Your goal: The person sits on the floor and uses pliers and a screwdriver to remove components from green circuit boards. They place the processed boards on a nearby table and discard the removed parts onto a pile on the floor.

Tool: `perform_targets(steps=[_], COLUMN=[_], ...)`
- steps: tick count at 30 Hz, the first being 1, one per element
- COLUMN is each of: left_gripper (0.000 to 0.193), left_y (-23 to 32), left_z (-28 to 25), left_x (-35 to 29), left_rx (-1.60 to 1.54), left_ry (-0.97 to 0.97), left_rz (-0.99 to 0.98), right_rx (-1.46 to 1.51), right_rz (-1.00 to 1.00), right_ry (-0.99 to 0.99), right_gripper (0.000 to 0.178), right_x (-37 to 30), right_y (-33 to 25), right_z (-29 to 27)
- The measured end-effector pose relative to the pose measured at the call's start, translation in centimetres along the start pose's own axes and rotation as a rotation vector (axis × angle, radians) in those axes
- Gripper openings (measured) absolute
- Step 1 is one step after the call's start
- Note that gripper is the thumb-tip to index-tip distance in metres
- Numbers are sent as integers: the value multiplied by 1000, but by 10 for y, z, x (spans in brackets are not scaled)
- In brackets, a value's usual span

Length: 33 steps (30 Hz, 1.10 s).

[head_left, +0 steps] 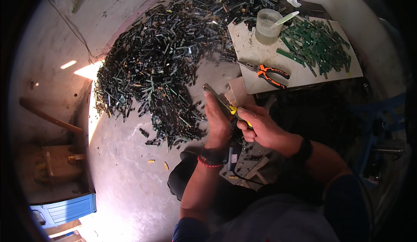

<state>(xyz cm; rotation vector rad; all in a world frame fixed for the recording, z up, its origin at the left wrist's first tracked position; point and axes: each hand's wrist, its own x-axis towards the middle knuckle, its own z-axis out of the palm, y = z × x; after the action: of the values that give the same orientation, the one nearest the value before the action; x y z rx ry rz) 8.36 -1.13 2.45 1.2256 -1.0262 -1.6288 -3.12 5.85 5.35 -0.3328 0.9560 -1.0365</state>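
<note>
In front of me, my left hand is raised with its fingers closed along a narrow dark strip, whose far end sticks out past the fingertips. My right hand grips a tool with a yellow-and-black handle. This tool meets the near end of the strip; its working tip cannot be made out. Pliers with orange-and-black handles lie beyond my right hand, on a pale board. Farther back on that board is a heap of green circuit board strips.
A large pile of dark strips covers the floor ahead and to the left. A translucent cup of cloudy liquid holds a white-and-green stick. A small grey device with a cable sits below my hands. A blue plastic piece stands lower left.
</note>
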Motion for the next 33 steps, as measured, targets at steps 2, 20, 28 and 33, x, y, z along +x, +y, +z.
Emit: perform_targets(steps=[2, 20, 28, 33], left_gripper=[59, 60, 60, 61], left_y=[-1, -12, -13, 1], left_z=[-1, 5, 2, 6], left_x=[-2, 5, 10, -5], left_rx=[-17, 99, 29, -10], left_ry=[-19, -40, 55, -84], left_rz=[3, 81, 53, 45], right_rx=[20, -281, -1383, -1317], right_rz=[113, -74, -908, -872], right_ry=[29, 93, 290, 181], right_gripper=[33, 38, 17, 16], right_x=[-1, -9, 6, 4], right_y=[0, 17, 3, -25], right_z=[2, 1, -13, -34])
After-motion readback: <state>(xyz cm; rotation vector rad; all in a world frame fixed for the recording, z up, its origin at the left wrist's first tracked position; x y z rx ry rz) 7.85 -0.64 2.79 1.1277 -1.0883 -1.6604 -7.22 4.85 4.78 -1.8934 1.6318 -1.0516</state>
